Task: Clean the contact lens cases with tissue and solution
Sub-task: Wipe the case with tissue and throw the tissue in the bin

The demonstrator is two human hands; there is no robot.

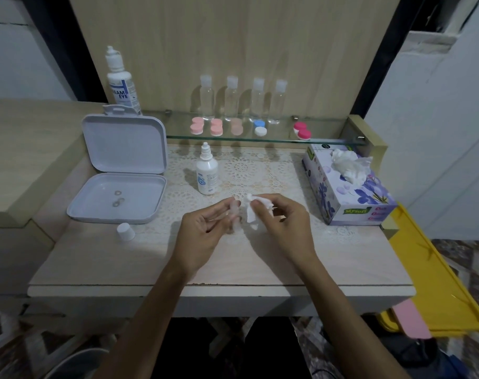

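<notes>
Both of our hands are busy over the lacy mat: our right hand pinches a scrunched bit of white tissue between thumb and fingertips, and our left hand holds a small pale lens case piece in its curled fingertips, though it is blurry and we cannot tell just how the fingers sit on it. We think we are wiping this piece now. To do it well, we should keep the case still with the left hand, push a soft tissue corner into the little cup, and turn it round gently so no wet spots stay. A small white cap sits near the table's left front. A bit farther is the open white box with two tiny rings in its tray, and the small solution bottle stands just behind our hands with its cap off. At the right is the tissue box. Farther back, on the glass shelf, more lens cases wait in a row, pink, blue and red, with four clear bottles behind them and the big solution bottle at the left
</notes>
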